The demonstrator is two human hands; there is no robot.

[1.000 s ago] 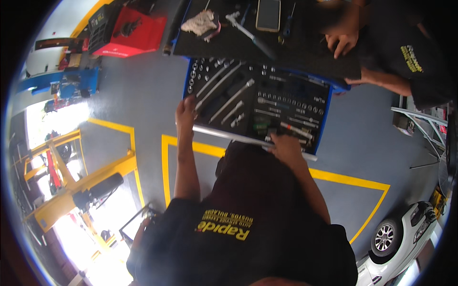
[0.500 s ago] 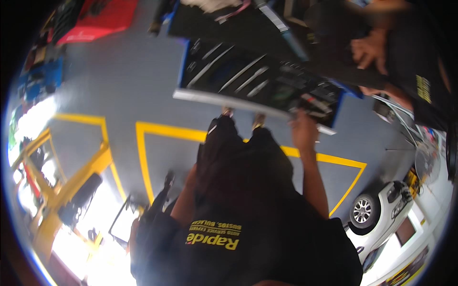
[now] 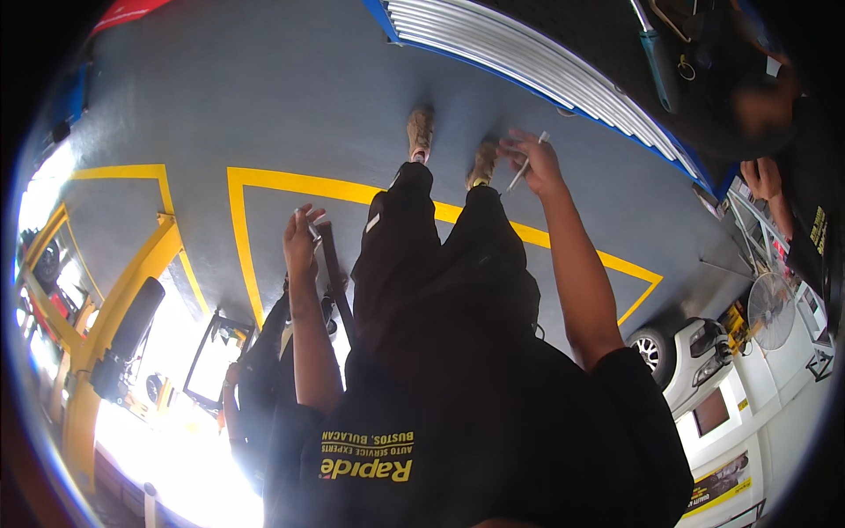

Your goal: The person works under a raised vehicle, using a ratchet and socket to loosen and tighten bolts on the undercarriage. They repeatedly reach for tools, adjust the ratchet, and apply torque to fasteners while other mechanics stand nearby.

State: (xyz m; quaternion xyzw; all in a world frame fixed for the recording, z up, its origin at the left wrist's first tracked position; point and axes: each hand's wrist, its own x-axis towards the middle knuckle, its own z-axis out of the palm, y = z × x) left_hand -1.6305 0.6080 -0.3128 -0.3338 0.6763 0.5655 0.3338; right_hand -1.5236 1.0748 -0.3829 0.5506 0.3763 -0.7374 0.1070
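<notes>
My left hand (image 3: 301, 233) is closed around a small silver piece (image 3: 312, 231), beside a long dark bar (image 3: 334, 277); whether it touches the bar I cannot tell. My right hand (image 3: 535, 163) grips a slim silver tool (image 3: 518, 180), some fingers lifted, below the blue tool cabinet (image 3: 537, 70) with silver drawer fronts. On the cabinet's dark top lies a teal-handled tool (image 3: 656, 70).
A co-worker's hand (image 3: 761, 180) is at the cabinet's right end; another person (image 3: 260, 370) stands at lower left. Yellow lift (image 3: 123, 317) at left; white car (image 3: 691, 361) and fan (image 3: 770, 308) at right. Yellow lines (image 3: 308, 185) mark the grey floor.
My hands have left the socket drawer, now seen closed, and hold silver pieces lower down. The view has swung, moving the cabinet to the upper right.
</notes>
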